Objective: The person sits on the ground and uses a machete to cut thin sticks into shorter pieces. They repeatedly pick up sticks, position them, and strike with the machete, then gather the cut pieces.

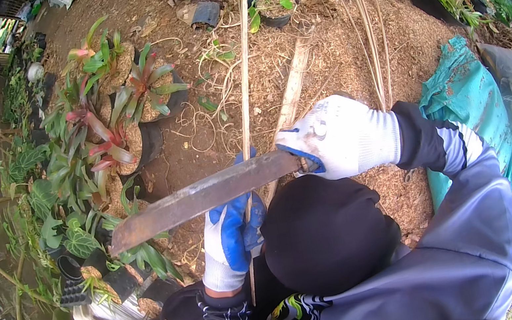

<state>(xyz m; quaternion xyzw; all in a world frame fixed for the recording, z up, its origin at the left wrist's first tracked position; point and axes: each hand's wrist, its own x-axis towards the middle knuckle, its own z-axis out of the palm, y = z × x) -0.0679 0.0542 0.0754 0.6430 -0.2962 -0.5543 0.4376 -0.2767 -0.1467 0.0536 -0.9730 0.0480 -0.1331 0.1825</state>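
Note:
My right hand (340,136), in a white glove with a blue palm, grips the handle of a machete (201,196). Its broad, stained blade points left and crosses over a long, thin split wooden strip (244,71). My left hand (235,236), in a matching glove, is closed around that strip below the blade. The strip runs from near my lap up past the top of the view. The blade hides part of the strip and the left fingertips, so whether blade and strip touch is unclear. Beyond my right hand lies a thicker pale piece of wood (294,83).
Several thin strips (366,32) lie on shavings at the upper right. Potted bromeliads (103,129) crowd the left, with black pots (120,284) below them. A teal sack (468,106) is beside my right arm. Curly shavings (220,90) litter the soil. My dark-clothed knee (328,234) rises centrally.

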